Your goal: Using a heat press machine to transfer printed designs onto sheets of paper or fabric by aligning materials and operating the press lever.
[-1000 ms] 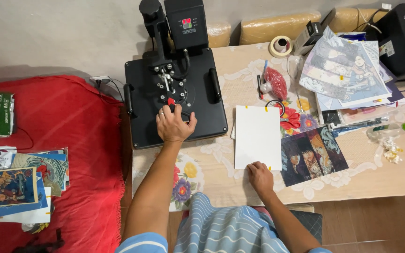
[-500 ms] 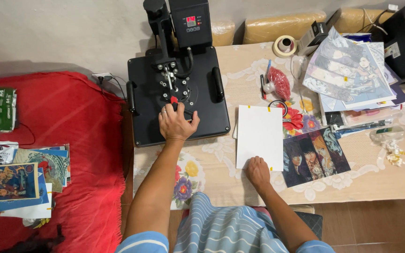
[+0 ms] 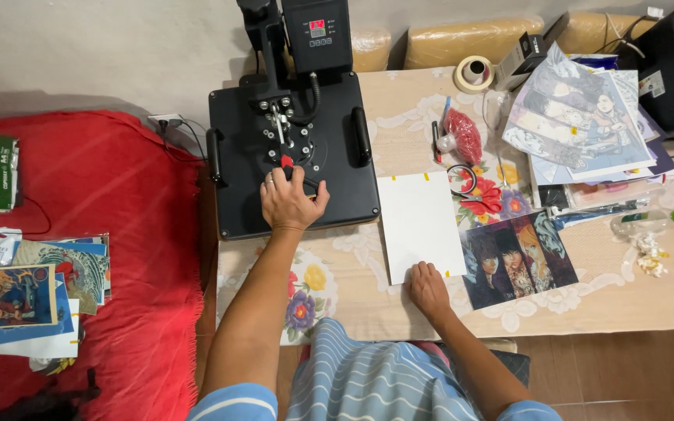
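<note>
A black heat press (image 3: 290, 132) stands at the table's far left, its flat top plate closed. My left hand (image 3: 290, 201) is wrapped around the press handle near a small red knob (image 3: 286, 161). Right of the press lies a white sheet (image 3: 419, 222) with small yellow tape tabs at its edges. My right hand (image 3: 428, 287) rests flat on the sheet's near edge, fingers slightly apart, holding nothing.
Dark printed pictures (image 3: 518, 257) lie beside the sheet. Scissors (image 3: 466, 183), a red mesh bundle (image 3: 464, 134), a tape roll (image 3: 475, 72) and a stack of prints (image 3: 583, 117) fill the floral-clothed table (image 3: 337, 281). Left is a red blanket (image 3: 118, 257) with more prints (image 3: 17, 296).
The camera view shifted a little; my left hand stays on the press handle and my right hand stays on the sheet's near edge. Nothing else has visibly moved.
</note>
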